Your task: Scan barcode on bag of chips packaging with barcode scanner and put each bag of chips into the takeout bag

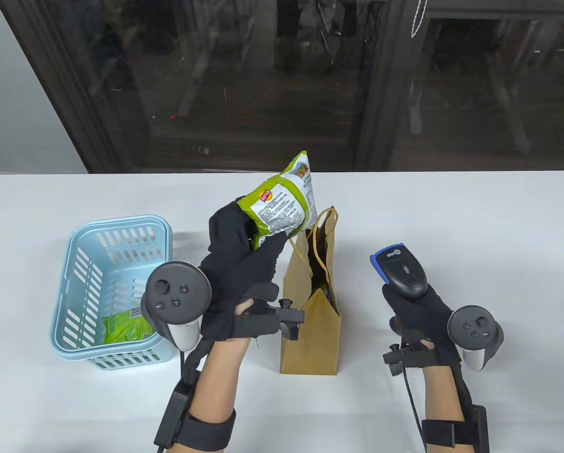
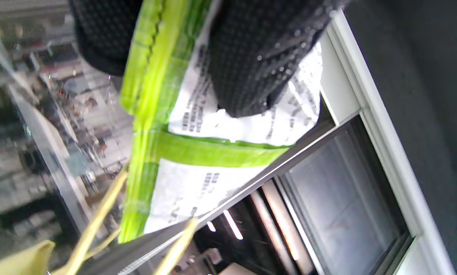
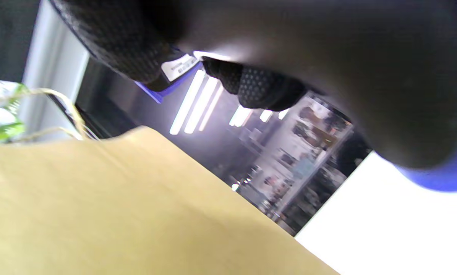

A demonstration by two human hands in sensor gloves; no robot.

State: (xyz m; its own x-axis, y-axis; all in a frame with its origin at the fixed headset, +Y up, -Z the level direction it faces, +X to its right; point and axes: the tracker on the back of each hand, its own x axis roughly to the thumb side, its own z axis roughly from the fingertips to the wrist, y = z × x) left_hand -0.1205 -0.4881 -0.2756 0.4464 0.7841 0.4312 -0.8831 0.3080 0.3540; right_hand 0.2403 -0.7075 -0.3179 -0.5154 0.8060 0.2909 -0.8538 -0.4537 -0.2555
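My left hand (image 1: 244,245) grips a green and white bag of chips (image 1: 282,200) by its lower end and holds it up, tilted, just left of and above the open mouth of the brown paper takeout bag (image 1: 312,325). The left wrist view shows the same chip bag (image 2: 198,152) pinched under my gloved fingers (image 2: 251,65). My right hand (image 1: 416,311) holds the black and blue barcode scanner (image 1: 399,269) upright to the right of the takeout bag. In the right wrist view the scanner's handle (image 3: 366,76) fills the top, with the takeout bag (image 3: 117,214) below.
A light blue plastic basket (image 1: 81,283) stands at the left with another green chip bag (image 1: 126,328) inside. The white table (image 1: 499,226) runs to a dark window wall behind. The takeout bag's twine handles (image 1: 322,240) stick up at its mouth.
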